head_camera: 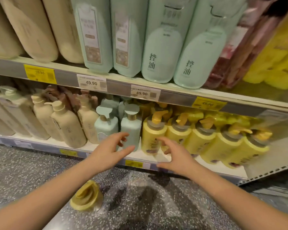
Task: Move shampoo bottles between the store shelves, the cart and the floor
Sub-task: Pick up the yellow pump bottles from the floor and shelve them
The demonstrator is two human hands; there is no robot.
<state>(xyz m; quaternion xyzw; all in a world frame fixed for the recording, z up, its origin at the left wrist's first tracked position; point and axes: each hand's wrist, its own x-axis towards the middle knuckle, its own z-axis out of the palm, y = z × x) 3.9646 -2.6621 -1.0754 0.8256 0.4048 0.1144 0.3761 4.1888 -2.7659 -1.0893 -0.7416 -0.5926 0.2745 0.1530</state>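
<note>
My left hand (109, 151) is spread open in front of two mint-green pump bottles (131, 128) on the bottom shelf (211, 166). My right hand (176, 155) hovers open just before the leftmost yellow pump bottle (152, 135), fingers curled toward it without gripping. Neither hand holds anything. A row of several yellow bottles (223, 145) runs to the right along the shelf. One yellow bottle (87, 195) stands on the speckled floor (23, 171) below my left forearm, seen from above.
Beige pump bottles (65, 127) fill the bottom shelf's left side. The upper shelf carries beige, mint-green (163, 47), dark red and yellow packs above price tags (91, 83). A perforated shelf edge (271, 171) juts out at right.
</note>
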